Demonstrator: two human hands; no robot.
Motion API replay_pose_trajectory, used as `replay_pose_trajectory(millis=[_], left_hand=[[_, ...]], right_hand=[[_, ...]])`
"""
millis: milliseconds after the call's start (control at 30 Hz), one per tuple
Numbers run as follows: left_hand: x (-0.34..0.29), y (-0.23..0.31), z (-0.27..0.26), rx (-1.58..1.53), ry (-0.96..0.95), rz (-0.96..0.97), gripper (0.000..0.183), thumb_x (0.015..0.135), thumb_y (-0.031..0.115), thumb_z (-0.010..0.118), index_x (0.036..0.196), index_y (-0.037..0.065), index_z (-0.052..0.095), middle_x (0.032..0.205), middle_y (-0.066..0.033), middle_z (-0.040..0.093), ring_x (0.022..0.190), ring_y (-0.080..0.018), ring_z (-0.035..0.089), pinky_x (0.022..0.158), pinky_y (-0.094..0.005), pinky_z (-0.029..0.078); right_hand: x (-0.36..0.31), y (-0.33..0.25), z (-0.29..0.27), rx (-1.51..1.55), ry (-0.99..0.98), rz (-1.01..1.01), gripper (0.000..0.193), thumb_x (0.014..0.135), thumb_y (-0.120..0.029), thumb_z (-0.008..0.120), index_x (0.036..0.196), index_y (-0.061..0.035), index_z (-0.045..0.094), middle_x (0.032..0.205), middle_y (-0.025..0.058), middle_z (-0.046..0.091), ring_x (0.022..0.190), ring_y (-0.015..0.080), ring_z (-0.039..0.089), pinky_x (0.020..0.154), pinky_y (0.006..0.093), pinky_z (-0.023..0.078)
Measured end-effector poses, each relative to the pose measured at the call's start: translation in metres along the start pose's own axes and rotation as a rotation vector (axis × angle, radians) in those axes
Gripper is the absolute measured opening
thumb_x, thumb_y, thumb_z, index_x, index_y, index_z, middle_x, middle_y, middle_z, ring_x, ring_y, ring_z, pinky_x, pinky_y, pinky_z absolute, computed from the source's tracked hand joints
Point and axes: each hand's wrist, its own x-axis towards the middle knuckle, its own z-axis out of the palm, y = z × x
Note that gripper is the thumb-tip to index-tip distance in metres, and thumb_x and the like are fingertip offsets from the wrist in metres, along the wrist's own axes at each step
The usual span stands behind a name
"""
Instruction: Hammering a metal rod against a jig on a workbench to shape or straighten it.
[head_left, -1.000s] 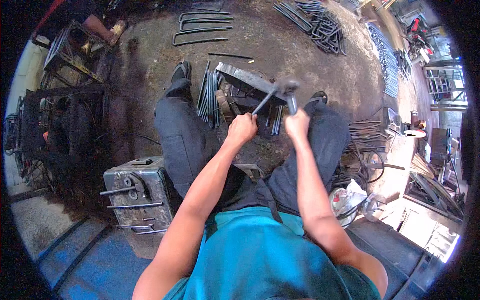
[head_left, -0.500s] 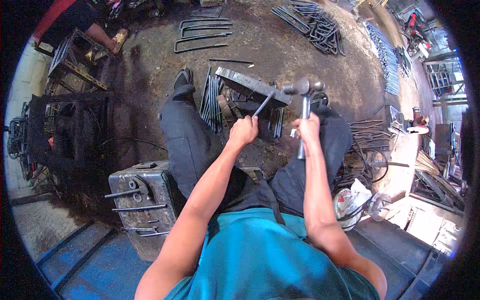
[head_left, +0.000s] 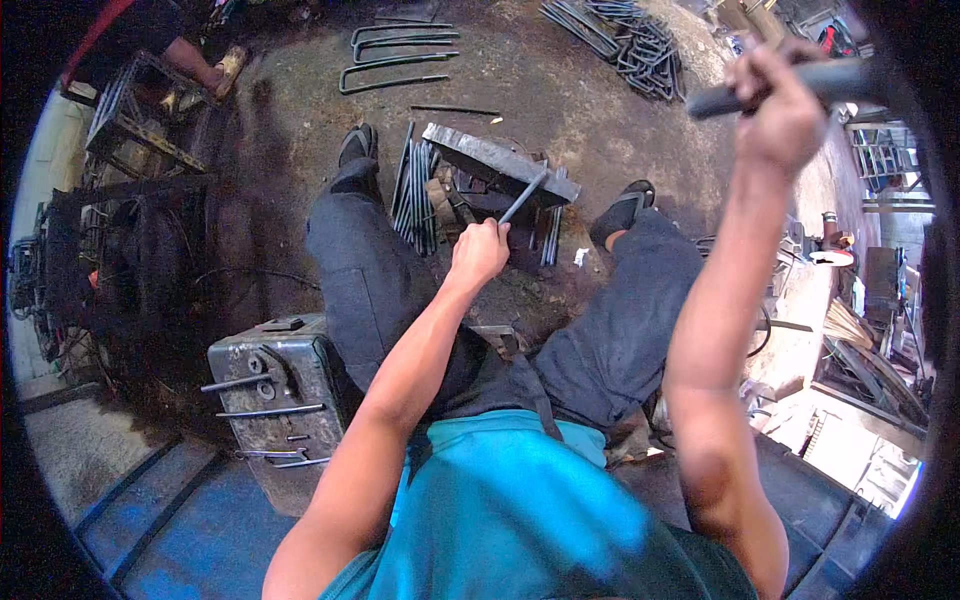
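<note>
My left hand is closed round the near end of a thin grey metal rod. The rod's far end rests on top of a thick, slanted steel block between my feet. Up at the far right, well off the block, my right hand grips a hammer by its handle. The handle lies nearly level and is a little blurred; the hammer's head is lost in the dark rim. Straight rods lie bunched at the block's left, with a few more rods under its right end.
Bent U-shaped rods lie on the floor ahead, and a pile of them sits farther right. A worn metal box holding rods and a wrench stands by my left leg. Another person's foot shows at the far left.
My right hand has swung the hammer up and to the right, away from the block. My left hand still holds the rod on the block. The whole view has shifted slightly.
</note>
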Motion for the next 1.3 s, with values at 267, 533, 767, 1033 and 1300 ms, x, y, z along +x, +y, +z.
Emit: replay_pose_trajectory(millis=[267, 533, 767, 1033, 1300], left_hand=[[-0.007, -0.025, 0.007, -0.029, 0.025, -0.025, 0.040, 0.095, 0.030, 0.051, 0.087, -0.007, 0.063, 0.081, -0.0330, 0.062, 0.081, -0.0491, 0.062, 0.075, -0.0557, 0.049], [0.004, -0.019, -0.008, -0.065, 0.105, -0.048, 0.043, 0.096, 0.031, 0.047, 0.088, -0.009, 0.061, 0.082, -0.0358, 0.061, 0.084, -0.0520, 0.060, 0.079, -0.0565, 0.047], [-0.003, -0.004, 0.000, -0.026, -0.037, -0.029, 0.036, 0.096, 0.028, 0.046, 0.093, -0.006, 0.058, 0.086, -0.0352, 0.061, 0.086, -0.0519, 0.060, 0.079, -0.0580, 0.047], [-0.005, 0.003, 0.010, 0.012, 0.055, 0.005, 0.031, 0.097, 0.025, 0.045, 0.093, -0.004, 0.054, 0.081, -0.0313, 0.063, 0.081, -0.0502, 0.062, 0.073, -0.0579, 0.048], [-0.003, 0.007, 0.010, 0.041, 0.059, -0.011, 0.028, 0.097, 0.023, 0.046, 0.093, -0.004, 0.054, 0.079, -0.0298, 0.063, 0.079, -0.0490, 0.063, 0.071, -0.0572, 0.049]], right_hand=[[-0.242, 0.188, -0.039, -1.176, -0.216, 0.616, 0.016, 0.071, -0.004, 0.053, 0.084, 0.0019, 0.059, 0.076, 0.0301, 0.061, 0.078, 0.0472, 0.062, 0.071, 0.0521, 0.047], [-0.259, 0.207, -0.066, -0.900, -0.006, 0.799, 0.006, 0.068, -0.001, 0.056, 0.074, 0.0002, 0.056, 0.064, 0.0190, 0.058, 0.063, 0.0343, 0.058, 0.062, 0.0420, 0.044], [-0.239, 0.190, -0.058, -0.636, 0.010, 0.941, 0.015, 0.063, 0.001, 0.069, 0.073, 0.0009, 0.058, 0.060, 0.0063, 0.056, 0.057, 0.0164, 0.052, 0.057, 0.0357, 0.043], [-0.092, 0.061, -0.006, -0.275, 0.131, 0.581, 0.020, 0.071, 0.001, 0.071, 0.075, -0.0053, 0.053, 0.059, 0.0011, 0.052, 0.044, 0.0107, 0.047, 0.041, 0.0259, 0.037], [-0.057, 0.065, 0.001, -0.001, 0.005, 0.166, 0.017, 0.077, 0.007, 0.062, 0.084, -0.0048, 0.053, 0.062, 0.0010, 0.049, 0.049, 0.0130, 0.046, 0.053, 0.0294, 0.042]])
